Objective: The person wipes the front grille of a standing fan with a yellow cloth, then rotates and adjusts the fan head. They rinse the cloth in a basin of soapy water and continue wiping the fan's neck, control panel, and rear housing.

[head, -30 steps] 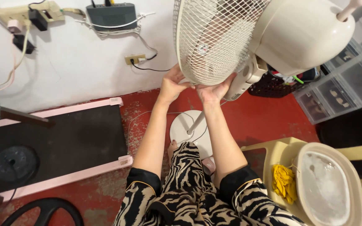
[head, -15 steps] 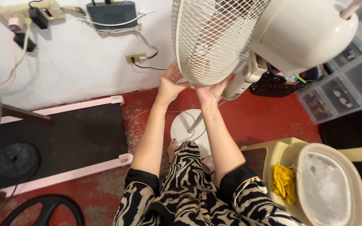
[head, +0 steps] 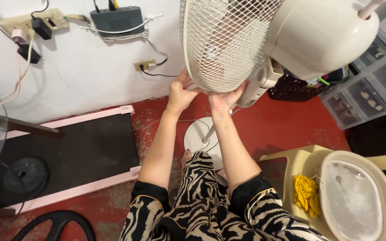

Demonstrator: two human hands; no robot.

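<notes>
Fingers of the left hand [head: 180,93] and right hand [head: 223,97] pinched the lower rim of the cream fan grille [head: 222,42] above its round base [head: 203,138]; a slip could tip the stand fan toward the basin [head: 358,201].

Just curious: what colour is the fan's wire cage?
Cream fan cage, clearest in the head view.

The person wears clothes with black and cream zebra stripes. The short sleeves end in plain black cuffs with a thin pale line. Both arms are bare below the sleeves. The left hand [head: 180,93] and right hand [head: 224,98] wear no rings or gloves.
</notes>
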